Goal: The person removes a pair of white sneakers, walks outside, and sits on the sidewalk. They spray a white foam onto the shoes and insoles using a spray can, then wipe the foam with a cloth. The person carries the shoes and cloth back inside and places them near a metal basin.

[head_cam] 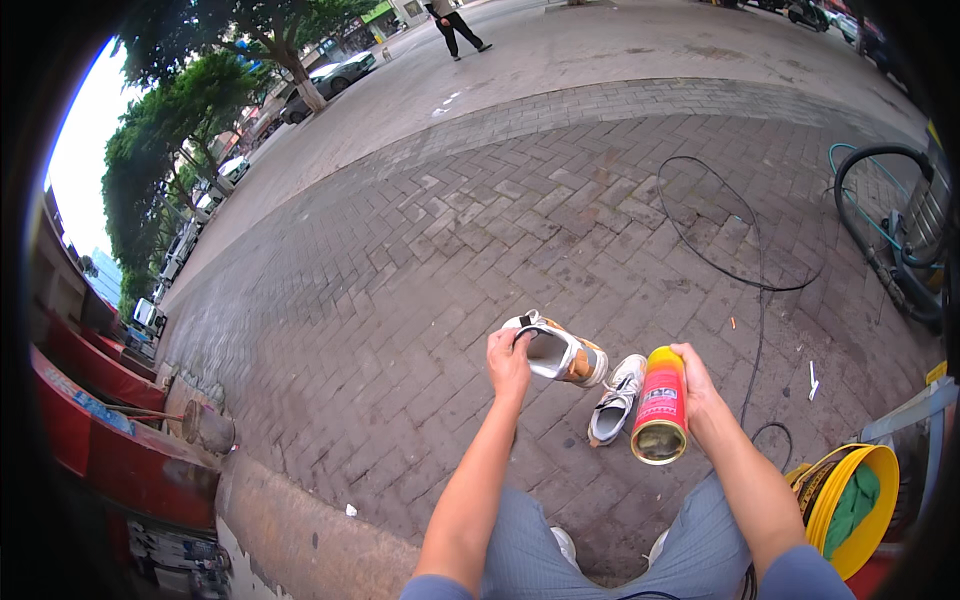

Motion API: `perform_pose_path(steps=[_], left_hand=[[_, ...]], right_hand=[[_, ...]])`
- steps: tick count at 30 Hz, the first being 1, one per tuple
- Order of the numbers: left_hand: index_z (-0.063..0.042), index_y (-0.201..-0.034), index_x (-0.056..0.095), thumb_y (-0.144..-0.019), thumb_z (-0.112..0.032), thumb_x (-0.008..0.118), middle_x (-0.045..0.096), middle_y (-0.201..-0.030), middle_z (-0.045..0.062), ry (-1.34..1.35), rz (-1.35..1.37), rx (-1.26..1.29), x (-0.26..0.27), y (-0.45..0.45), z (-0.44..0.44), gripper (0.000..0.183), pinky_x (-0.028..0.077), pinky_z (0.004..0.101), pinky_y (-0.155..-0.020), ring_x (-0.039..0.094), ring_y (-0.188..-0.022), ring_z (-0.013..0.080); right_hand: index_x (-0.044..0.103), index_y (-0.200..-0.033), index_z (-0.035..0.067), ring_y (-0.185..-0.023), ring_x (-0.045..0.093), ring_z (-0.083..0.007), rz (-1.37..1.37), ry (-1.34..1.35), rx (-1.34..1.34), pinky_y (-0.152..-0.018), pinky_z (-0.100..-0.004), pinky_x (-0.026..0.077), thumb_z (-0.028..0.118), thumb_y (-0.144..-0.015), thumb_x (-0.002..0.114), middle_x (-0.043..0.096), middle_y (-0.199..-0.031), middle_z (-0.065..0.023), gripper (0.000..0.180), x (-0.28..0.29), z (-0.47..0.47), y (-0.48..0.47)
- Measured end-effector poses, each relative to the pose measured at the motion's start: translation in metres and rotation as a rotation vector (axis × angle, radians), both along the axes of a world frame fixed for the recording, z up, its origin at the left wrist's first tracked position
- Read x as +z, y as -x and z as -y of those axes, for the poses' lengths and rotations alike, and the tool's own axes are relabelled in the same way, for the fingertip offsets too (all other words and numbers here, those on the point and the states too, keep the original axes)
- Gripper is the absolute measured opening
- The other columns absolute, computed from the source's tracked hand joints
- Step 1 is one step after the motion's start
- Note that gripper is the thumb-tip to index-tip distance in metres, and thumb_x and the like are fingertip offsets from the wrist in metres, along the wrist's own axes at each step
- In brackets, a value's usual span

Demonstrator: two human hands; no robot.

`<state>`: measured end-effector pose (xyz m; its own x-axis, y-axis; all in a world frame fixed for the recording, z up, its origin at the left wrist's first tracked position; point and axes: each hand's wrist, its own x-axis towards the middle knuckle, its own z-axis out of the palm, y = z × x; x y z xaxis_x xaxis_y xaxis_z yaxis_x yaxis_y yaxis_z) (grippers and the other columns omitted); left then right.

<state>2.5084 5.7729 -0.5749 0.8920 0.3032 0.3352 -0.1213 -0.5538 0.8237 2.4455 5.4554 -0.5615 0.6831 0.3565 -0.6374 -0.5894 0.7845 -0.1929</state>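
Note:
My left hand [510, 363] grips the collar of a white sneaker with tan-orange and grey panels [580, 361], lifted before me with its opening towards me. In my right hand [698, 379] is a red aerosol can with a yellow top [660, 405]; its metal base faces me and printed writing runs along its side. The can's nozzle is hidden at the far end. Just left of the can, a second white sneaker [619, 401] rests on the brick paving [465, 300], its opening towards me.
Low at right stands a yellow bucket [885, 487] holding a green cloth [855, 499]. A vacuum-like machine with a black hose [844, 187] is further up, and a black cable [761, 337] loops over the paving. At left is a grey bucket [208, 427]. A person [457, 30] stands far off.

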Motion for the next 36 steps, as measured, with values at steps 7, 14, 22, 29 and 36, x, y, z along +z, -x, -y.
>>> perform_pose_path(steps=[7, 14, 22, 29, 36], left_hand=[[-0.006, -0.110, 0.077, -0.095, -0.016, 0.071, 0.076, -0.094, 0.007, 0.234, -0.166, -0.048, -0.028, -0.013, 0.008, 0.020, 0.052, 0.0320, -0.080, 0.069, -0.088, 0.0153], [-0.009, -0.108, 0.078, -0.094, -0.022, 0.072, 0.077, -0.096, 0.010, 0.165, -0.151, -0.075, -0.048, -0.030, 0.001, 0.021, 0.054, 0.0357, -0.082, 0.072, -0.089, 0.0221], [-0.015, -0.106, 0.080, -0.092, -0.029, 0.073, 0.076, -0.101, 0.006, 0.096, -0.237, -0.078, -0.039, -0.030, 0.015, 0.021, 0.053, 0.0388, -0.087, 0.070, -0.097, 0.0255], [-0.007, -0.104, 0.080, -0.090, -0.017, 0.076, 0.073, -0.092, 0.008, 0.213, -0.054, -0.137, -0.057, -0.033, 0.013, 0.017, 0.052, 0.0353, -0.083, 0.067, -0.092, 0.0209], [-0.011, -0.099, 0.077, -0.088, -0.018, 0.078, 0.069, -0.092, 0.008, -0.186, 0.230, -0.088, -0.001, -0.011, 0.042, 0.013, 0.051, 0.0416, -0.079, 0.067, -0.091, 0.0281]], right_hand=[[0.060, -0.111, -0.004, -0.087, 0.070, -0.0401, 0.195, -0.123, 0.012, -0.073, -0.0553, 0.062, 0.035, -0.089, 0.060, 0.067, -0.098, -0.0230, 0.045, 0.055, -0.009, -0.002], [0.039, -0.148, 0.011, -0.085, 0.073, -0.0366, 0.452, 0.130, 0.299, -0.072, -0.0525, 0.065, 0.013, -0.089, 0.069, 0.064, -0.110, -0.0213, 0.066, 0.035, -0.039, 0.014], [0.049, -0.138, 0.014, -0.084, 0.073, -0.0386, 0.235, -0.091, 0.109, -0.069, -0.0538, 0.065, 0.035, -0.094, 0.064, 0.066, -0.112, -0.0256, 0.051, 0.036, -0.050, 0.013], [0.047, -0.151, 0.012, -0.109, 0.064, -0.0220, 1.097, 1.223, 0.196, -0.092, -0.0355, 0.055, 0.017, -0.081, 0.080, 0.057, -0.132, -0.0152, 0.078, 0.028, -0.064, 0.029], [0.048, -0.144, 0.021, -0.090, 0.068, -0.0408, 1.305, 1.737, 0.223, -0.071, -0.0487, 0.060, 0.021, -0.077, 0.082, 0.048, -0.125, -0.0166, 0.076, 0.042, -0.066, 0.052]])
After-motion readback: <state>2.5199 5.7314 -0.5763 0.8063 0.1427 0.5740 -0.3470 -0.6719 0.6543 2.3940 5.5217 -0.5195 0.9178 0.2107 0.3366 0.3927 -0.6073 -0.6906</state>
